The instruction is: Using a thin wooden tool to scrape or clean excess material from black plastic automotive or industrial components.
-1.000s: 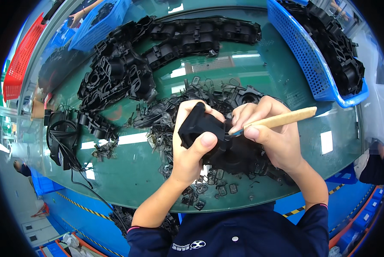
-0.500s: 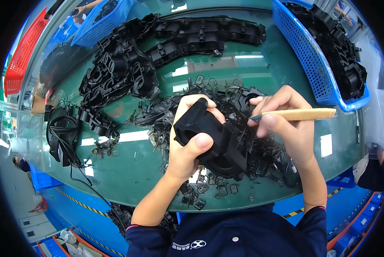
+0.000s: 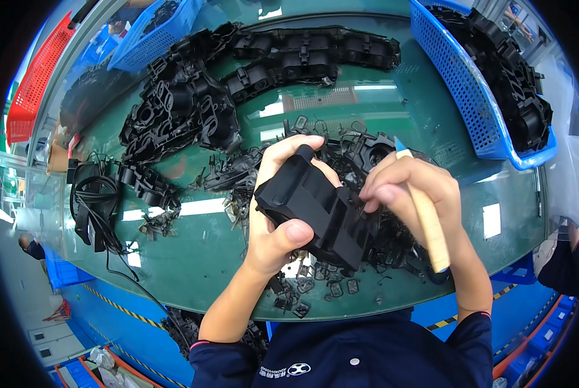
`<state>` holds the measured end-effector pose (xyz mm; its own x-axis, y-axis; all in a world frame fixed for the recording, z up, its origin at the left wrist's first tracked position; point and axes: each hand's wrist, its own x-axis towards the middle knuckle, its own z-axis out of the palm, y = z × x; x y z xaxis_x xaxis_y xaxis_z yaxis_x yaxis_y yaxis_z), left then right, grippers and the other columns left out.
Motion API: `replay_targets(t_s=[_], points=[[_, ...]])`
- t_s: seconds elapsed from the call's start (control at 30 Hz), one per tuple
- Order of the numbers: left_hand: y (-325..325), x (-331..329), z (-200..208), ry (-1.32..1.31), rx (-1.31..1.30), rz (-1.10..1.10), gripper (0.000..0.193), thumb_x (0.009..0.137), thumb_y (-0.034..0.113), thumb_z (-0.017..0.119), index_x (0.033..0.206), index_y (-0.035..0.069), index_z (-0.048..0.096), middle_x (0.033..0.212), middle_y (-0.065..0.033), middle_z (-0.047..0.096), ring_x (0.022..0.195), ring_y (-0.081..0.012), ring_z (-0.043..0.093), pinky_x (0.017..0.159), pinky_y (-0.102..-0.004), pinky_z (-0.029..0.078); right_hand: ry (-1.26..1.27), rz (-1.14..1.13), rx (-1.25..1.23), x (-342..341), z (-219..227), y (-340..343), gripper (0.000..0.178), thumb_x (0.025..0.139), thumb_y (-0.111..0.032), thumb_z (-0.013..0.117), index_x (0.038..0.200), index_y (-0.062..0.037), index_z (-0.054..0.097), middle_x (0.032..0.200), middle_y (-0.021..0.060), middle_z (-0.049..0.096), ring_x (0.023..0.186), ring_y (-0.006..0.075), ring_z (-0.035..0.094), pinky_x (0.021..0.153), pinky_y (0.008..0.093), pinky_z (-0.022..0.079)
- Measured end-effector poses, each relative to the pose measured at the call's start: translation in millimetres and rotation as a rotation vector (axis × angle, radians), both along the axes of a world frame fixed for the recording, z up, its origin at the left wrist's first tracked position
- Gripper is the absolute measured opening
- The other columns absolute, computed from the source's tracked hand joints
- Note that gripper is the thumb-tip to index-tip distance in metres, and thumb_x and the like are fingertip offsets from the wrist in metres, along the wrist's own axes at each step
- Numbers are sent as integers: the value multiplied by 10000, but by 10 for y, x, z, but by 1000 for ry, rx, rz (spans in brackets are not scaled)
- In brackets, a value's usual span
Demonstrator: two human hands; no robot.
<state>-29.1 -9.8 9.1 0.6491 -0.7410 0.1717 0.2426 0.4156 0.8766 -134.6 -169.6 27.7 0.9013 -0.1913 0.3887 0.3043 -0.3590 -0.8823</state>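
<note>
My left hand (image 3: 278, 220) is wrapped round a black moulded plastic part (image 3: 312, 210), thumb on its near side, fingers behind it. The part is tilted above the table. My right hand (image 3: 415, 194) is closed round a trimming knife with a pale wrapped handle (image 3: 426, 226); its bluish tip (image 3: 398, 145) points up and away from the part. The thumb and forefinger of that hand are pinched at the part's right edge. Whatever may lie between those fingertips is too small to make out. Small black scraps (image 3: 302, 284) lie on the table beneath both hands.
Stacked black moulded parts (image 3: 179, 103) lie at the back left of the green table (image 3: 199, 258). A blue basket (image 3: 470, 90) of similar parts stands at the right, another blue basket (image 3: 150, 39) back left. A black device with coiled cable (image 3: 95, 200) sits at the left.
The knife has swung from lying sideways to pointing upward, its tip off the part. My right fingers have moved in to the part's edge. The part has turned slightly in my left hand.
</note>
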Motion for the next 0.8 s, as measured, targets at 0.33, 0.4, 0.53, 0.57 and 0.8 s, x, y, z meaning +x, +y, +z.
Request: replay_targets(t_s=[0.33,0.4,0.53,0.57,0.8], points=[[6,-8,-43,-172,31,50,840,619,420,775,1202,0,338,951,-143,529,854,-176,555,737,-282,465,-41,-105,-255,-32,33,134,171,678,-17,699,822,-63,620,636,36,551,577,175,541,658,298,402],[-29,-61,28,-157,109,130,932,578,570,776,1174,0,342,903,-147,533,845,-199,569,726,-299,478,-28,-118,-287,-52,25,143,179,671,-24,706,822,-68,621,643,34,558,579,182,541,685,306,399],[-20,-37,-63,-247,38,92,863,592,428,796,1184,-4,340,957,-145,508,870,-191,549,754,-304,464,-114,-167,-413,-47,19,156,195,656,-23,708,824,-65,620,662,40,574,584,196,544,710,322,409],[3,8,-109,-281,-10,38,822,606,319,801,1199,-9,337,985,-136,494,899,-184,534,783,-300,448,-133,-168,-447,-42,28,148,201,650,-21,707,826,-63,620,666,41,577,583,196,545,722,329,413],[16,19,-141,-381,-10,-18,784,621,191,810,1212,-8,335,1041,-117,462,947,-177,495,849,-311,412,-185,-138,-632,-62,11,99,236,605,-6,697,815,-58,602,655,28,565,568,185,550,795,390,423]])
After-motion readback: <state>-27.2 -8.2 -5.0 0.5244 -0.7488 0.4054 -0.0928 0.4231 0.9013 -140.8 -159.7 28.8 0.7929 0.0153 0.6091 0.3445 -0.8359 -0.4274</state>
